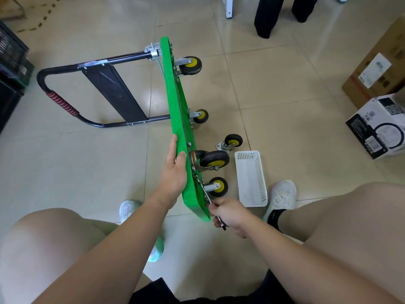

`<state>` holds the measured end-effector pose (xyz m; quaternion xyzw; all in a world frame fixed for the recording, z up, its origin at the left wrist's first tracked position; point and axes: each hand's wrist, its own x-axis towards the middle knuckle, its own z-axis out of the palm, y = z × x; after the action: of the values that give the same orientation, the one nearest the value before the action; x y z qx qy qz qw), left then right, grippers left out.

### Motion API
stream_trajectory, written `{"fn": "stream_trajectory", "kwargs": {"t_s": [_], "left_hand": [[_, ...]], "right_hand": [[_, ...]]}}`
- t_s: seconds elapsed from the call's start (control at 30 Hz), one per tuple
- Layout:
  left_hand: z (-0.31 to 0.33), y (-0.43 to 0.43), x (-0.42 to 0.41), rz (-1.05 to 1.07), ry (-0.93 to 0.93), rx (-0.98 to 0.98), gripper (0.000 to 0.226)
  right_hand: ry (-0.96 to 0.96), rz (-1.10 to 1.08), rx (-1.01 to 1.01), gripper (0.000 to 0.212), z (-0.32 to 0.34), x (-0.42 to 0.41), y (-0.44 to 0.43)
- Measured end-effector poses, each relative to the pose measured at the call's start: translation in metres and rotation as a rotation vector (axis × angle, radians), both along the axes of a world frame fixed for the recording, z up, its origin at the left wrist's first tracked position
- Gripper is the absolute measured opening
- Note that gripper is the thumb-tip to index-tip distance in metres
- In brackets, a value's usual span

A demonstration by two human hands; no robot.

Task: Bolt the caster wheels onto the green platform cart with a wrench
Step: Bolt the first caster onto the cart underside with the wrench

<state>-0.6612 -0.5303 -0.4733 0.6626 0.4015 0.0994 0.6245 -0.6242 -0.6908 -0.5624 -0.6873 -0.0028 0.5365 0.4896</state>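
The green platform cart (175,110) stands on its long edge on the floor, its black handle (63,102) folded out to the left. Several black-and-yellow caster wheels (213,160) stick out from its underside to the right. One loose caster (231,142) lies on the tiles beside them. My left hand (174,170) holds the upper edge of the platform, thumb over the rim. My right hand (228,212) grips a metal wrench (207,197) whose head reaches up to the mounting plate of the nearest caster (217,186).
A white plastic basket (252,178) lies on the floor right of the wheels. Cardboard boxes (379,126) stand at the right, dark crates (11,69) at the left. Another person's dark trouser legs (267,16) show at the top. My shoes flank the cart's near end.
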Motion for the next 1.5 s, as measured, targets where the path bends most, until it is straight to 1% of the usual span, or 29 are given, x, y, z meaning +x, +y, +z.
{"fn": "stream_trajectory", "kwargs": {"t_s": [0.3, 0.4, 0.6, 0.73, 0.8, 0.93, 1.07, 1.17, 1.23, 1.5], "left_hand": [[0.006, -0.001, -0.002, -0.023, -0.003, 0.026, 0.054], [0.005, -0.001, -0.002, -0.029, 0.013, 0.034, 0.054], [-0.001, 0.000, -0.001, -0.012, 0.006, 0.018, 0.054], [-0.001, 0.000, 0.002, -0.020, 0.011, 0.018, 0.054], [-0.001, 0.000, 0.002, -0.017, 0.011, 0.013, 0.054], [-0.001, 0.002, 0.001, -0.023, 0.011, 0.004, 0.053], [0.003, 0.000, 0.000, -0.023, 0.013, 0.014, 0.053], [0.005, -0.001, -0.001, -0.028, 0.009, 0.026, 0.053], [0.004, -0.001, -0.003, -0.033, 0.007, 0.035, 0.053], [0.004, -0.001, -0.002, -0.041, 0.022, 0.037, 0.053]], "right_hand": [[-0.009, 0.016, -0.017, 0.020, -0.002, 0.012, -0.002], [-0.039, 0.066, -0.034, 0.020, -0.010, 0.011, 0.003], [-0.081, 0.088, -0.038, 0.024, -0.019, 0.009, 0.009], [-0.179, 0.121, -0.040, 0.034, -0.022, 0.013, 0.012], [-0.155, 0.144, -0.028, 0.033, -0.020, 0.017, 0.009], [-0.157, 0.198, -0.061, 0.023, -0.011, 0.019, -0.005], [-0.076, 0.152, -0.037, 0.011, 0.001, 0.009, -0.013], [-0.033, 0.113, 0.016, 0.014, 0.014, 0.000, -0.011], [-0.028, 0.094, 0.020, 0.019, 0.021, -0.004, -0.009], [0.016, 0.005, 0.039, 0.024, 0.037, -0.007, -0.001]]}}
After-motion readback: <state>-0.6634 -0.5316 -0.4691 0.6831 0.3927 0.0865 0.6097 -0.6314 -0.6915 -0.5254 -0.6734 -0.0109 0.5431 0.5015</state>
